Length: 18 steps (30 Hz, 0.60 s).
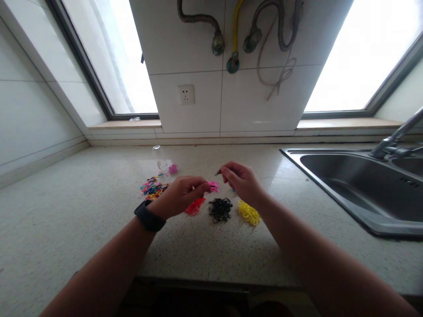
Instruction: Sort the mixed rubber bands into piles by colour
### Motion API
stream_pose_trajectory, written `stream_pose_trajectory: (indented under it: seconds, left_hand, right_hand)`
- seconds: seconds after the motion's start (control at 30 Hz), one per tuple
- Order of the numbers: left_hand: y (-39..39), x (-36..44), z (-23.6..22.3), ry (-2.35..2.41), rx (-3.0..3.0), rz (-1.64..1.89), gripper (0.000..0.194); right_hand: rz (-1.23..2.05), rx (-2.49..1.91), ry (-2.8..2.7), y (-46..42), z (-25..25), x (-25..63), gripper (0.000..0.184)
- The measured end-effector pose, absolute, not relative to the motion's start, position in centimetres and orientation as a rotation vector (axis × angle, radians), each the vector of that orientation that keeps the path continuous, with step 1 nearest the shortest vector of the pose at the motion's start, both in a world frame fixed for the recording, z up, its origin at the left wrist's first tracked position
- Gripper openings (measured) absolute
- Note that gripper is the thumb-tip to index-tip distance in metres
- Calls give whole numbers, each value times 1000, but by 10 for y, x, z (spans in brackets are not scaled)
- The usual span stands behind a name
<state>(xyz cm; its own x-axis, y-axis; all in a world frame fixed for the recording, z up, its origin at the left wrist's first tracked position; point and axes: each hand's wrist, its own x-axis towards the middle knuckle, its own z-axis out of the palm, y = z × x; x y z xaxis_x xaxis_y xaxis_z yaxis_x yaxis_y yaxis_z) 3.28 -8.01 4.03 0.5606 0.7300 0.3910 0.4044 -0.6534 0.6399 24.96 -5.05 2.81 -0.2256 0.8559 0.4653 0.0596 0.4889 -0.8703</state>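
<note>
Pinching thin dark elastic loop (pixel 217 173) by one end in bare right hand (pixel 240 177) over speckled beige stone counter (pixel 205 251), probably for clear view; with left hand (pixel 185 191) by loose pink elastic bands (pixel 215 186), can't tell its grip

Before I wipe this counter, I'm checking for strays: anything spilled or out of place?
The mixed-colour pile of rubber bands looks odd: it straggles toward the clear container, while the black bands and yellow bands sit in single-colour heaps.

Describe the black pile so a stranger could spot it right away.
Look at the counter, left of the sink. There, the black pile sits between the red pile and the yellow pile. It is the only all-black pile.
</note>
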Motion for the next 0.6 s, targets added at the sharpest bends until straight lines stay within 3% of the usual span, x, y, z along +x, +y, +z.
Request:
stream_pose_trajectory:
  seconds: [0.6]
  left_hand:
    - [-82,34,41,880,2317,887,25]
  right_hand:
    - [909,-790,-1618,-49,29,250,24]
